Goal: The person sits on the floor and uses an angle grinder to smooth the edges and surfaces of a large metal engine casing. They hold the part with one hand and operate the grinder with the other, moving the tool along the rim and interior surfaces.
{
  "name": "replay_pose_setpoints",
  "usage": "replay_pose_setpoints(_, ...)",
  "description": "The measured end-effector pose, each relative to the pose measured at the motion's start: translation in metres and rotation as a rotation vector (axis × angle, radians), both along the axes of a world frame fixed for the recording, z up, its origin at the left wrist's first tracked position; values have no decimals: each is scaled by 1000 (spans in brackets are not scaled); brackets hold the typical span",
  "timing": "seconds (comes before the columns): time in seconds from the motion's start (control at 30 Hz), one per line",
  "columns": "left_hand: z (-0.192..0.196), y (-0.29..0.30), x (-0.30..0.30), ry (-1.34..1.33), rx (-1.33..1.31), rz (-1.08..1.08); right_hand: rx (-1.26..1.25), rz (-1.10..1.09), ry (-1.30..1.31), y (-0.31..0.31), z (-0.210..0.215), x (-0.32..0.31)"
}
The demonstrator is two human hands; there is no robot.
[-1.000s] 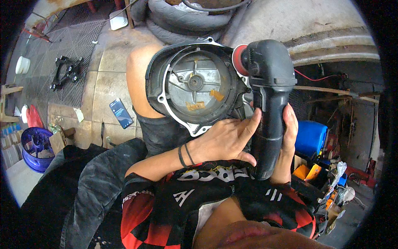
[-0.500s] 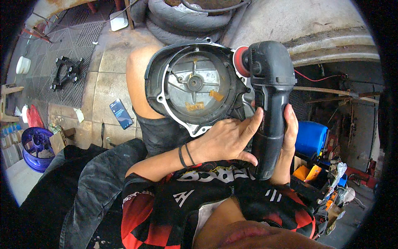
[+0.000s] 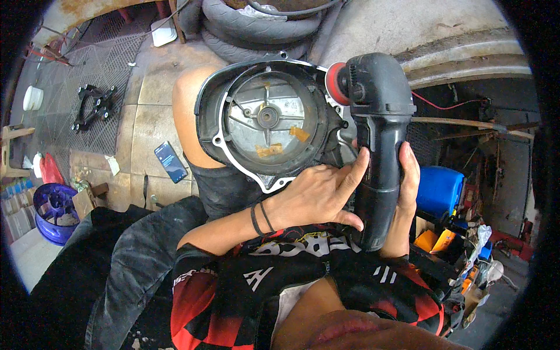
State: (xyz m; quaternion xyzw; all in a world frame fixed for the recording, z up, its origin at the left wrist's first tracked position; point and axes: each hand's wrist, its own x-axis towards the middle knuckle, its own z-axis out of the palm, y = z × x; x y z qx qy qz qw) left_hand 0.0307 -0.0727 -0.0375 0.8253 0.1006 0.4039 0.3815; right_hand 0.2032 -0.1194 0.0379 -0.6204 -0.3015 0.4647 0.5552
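A metal engine cover (image 3: 291,153) with a round hollow rests on my lap, its pale rim facing up. Patches of brown residue mark its inside. My right hand (image 3: 408,181) is wrapped round the body of a black handheld power sander (image 3: 382,146). The sander's red round pad (image 3: 336,83) sits at the cover's upper right rim; whether they touch is hard to tell. My left hand (image 3: 318,195) grips the lower right edge of the cover, some fingers hidden, with forefinger and thumb reaching to the sander's body.
A phone (image 3: 170,162) lies on the tiled floor to the left, near a black metal bracket (image 3: 93,108) on a mat. Stacked tyres (image 3: 262,29) stand ahead. A purple wheel (image 3: 55,213) is at far left. To the right are a blue container (image 3: 440,189) and clutter.
The cover has shifted slightly left in view, and the sander's head has moved a little up and left with it. Both hands keep their hold.
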Motion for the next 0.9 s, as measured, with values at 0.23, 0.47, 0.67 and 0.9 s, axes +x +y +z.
replay_pose_setpoints(0.23, 4, 2, -1, 27, -17, 21, -63, -33, 76, 0, -7, 9)
replay_pose_setpoints(0.47, 5, -1, 1, -7, -3, 68, -49, 28, 91, 0, -6, 12)
replay_pose_setpoints(0.67, 6, -2, 2, 51, -1, 41, -60, 40, 32, -1, -5, 15)
replay_pose_setpoints(0.9, 6, -3, 6, 76, 32, 40, -61, 43, 87, -8, -8, 26)
